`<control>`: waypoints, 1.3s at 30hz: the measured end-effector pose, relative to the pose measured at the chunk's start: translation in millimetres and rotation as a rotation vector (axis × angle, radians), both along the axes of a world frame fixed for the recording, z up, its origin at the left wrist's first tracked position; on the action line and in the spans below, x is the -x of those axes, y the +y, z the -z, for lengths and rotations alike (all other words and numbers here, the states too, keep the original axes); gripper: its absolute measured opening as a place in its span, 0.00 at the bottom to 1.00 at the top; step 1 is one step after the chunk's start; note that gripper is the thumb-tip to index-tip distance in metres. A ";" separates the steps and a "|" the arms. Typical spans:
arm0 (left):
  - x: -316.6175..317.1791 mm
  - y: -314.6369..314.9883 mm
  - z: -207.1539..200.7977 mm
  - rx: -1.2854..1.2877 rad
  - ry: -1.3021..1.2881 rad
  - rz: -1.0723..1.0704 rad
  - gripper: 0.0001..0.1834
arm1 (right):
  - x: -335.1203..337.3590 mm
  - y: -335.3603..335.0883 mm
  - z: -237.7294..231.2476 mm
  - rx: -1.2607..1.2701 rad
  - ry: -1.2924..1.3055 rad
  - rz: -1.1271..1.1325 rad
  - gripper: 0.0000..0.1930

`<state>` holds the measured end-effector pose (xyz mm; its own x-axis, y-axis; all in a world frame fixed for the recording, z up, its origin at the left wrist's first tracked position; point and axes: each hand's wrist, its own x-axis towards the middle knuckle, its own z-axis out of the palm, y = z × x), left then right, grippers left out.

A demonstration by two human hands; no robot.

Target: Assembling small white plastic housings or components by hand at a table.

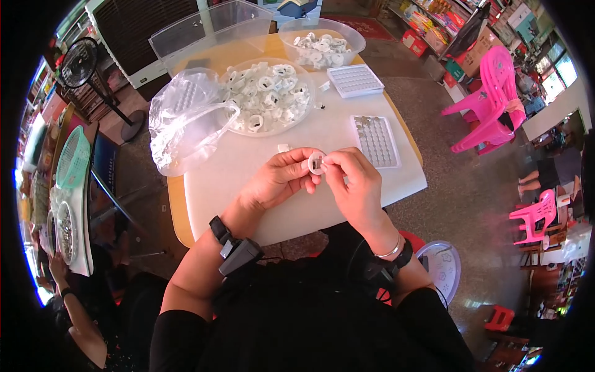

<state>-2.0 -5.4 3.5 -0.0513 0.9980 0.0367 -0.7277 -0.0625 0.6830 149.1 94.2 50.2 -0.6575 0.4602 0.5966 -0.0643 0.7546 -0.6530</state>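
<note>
Between thumb and fingers, my left hand (pixel 285 177) grips a small round white plastic part (pixel 315 163) with a dark slot in its middle. My right hand (pixel 356 183) meets it from the right, thumb and forefinger pinched together at the part's edge. Whether a tiny piece sits in that pinch is too small to tell. Beyond my hands stands a wide clear bowl (pixel 310 105) heaped with similar white parts. To the right of my right hand lies a white tray (pixel 376 141) with rows of small compartments holding greyish pieces.
A second compartment tray (pixel 355 80) and an oval clear tub (pixel 359 46) of white parts stand farther back. A plastic bag (pixel 186 124) covers the table's left side. Pink chairs (pixel 493 93) stand at right; a fan (pixel 80 62) and another person's arm (pixel 77 310) are at left.
</note>
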 end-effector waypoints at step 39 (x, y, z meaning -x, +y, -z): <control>-3.4 0.5 -6.9 0.091 0.266 0.106 0.18 | -15.4 6.5 0.7 0.598 -0.179 -0.077 0.07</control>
<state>1.4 -4.9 10.5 0.0532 0.9970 -0.0555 -0.5221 0.0751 0.8496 164.5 100.7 49.5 -0.7680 0.6276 0.1281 0.0452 0.2526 -0.9665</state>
